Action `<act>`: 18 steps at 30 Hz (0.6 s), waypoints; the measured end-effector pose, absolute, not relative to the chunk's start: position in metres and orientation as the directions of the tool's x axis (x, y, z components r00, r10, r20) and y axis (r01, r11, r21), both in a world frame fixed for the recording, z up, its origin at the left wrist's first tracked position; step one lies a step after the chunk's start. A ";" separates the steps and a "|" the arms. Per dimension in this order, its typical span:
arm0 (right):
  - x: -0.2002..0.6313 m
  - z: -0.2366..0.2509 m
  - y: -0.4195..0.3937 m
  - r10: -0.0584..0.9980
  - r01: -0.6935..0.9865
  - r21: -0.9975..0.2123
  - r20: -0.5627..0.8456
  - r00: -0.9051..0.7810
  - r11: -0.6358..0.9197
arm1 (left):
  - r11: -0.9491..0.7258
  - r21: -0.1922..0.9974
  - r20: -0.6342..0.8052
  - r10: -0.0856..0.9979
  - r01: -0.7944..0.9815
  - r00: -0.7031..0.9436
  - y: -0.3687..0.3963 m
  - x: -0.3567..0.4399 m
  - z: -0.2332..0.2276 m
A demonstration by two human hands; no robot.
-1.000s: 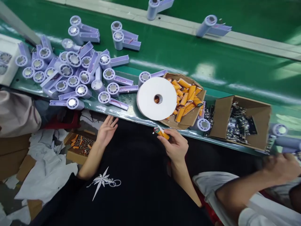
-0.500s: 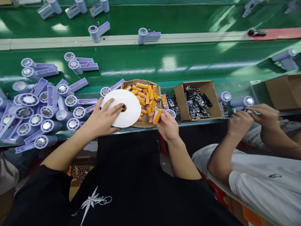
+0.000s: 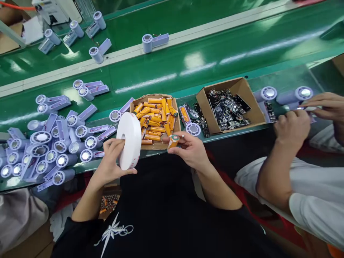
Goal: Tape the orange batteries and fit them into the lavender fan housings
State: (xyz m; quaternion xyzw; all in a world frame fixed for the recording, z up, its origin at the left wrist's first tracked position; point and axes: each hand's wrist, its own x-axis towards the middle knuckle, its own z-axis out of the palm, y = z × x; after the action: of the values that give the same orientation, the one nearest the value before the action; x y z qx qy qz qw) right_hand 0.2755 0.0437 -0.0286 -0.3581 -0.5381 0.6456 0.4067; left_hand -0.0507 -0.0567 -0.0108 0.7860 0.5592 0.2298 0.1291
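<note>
While the green table (image 3: 188, 68) is carrying the stock within arm's reach, lilac fan housings (image 3: 53, 143) are lying heaped at the left. Beside them, the left hand (image 3: 111, 161) is closing its grip on a white tape roll (image 3: 129, 140), tilting it on edge above the table's front edge. Just in front of the box of orange cells (image 3: 154, 120), the right hand (image 3: 192, 150) is pinching one orange cell (image 3: 173, 141). No legible writing is showing.

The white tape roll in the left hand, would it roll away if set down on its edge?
Probably. The white tape roll is a flat round disc, held upright on edge by the left hand, so it would likely roll or tip flat. It looks stiff, keeping its shape. One hand lifts it, so it seems fairly light.
</note>
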 end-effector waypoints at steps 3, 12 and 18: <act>0.271 -0.028 0.046 0.906 -0.094 -0.996 0.031 -0.421 -0.010 | -0.334 0.462 0.222 0.940 0.822 0.258 -0.060 -0.049 -0.009; 0.255 -0.034 0.100 0.825 0.507 -0.673 0.295 -0.482 0.538 | -0.272 0.468 0.180 0.961 0.841 0.210 -0.064 -0.050 -0.008; 0.228 -0.005 0.045 0.702 0.041 -0.890 0.329 -0.631 0.454 | -0.202 0.402 0.377 0.926 0.893 0.039 -0.066 -0.021 -0.024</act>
State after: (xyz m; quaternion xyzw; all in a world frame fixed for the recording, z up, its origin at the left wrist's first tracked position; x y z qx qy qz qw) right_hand 0.2284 0.0446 -0.0049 -0.2399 -0.7746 0.4644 0.3561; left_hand -0.0207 -0.0663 -0.0241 0.7204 0.6312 0.2861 0.0283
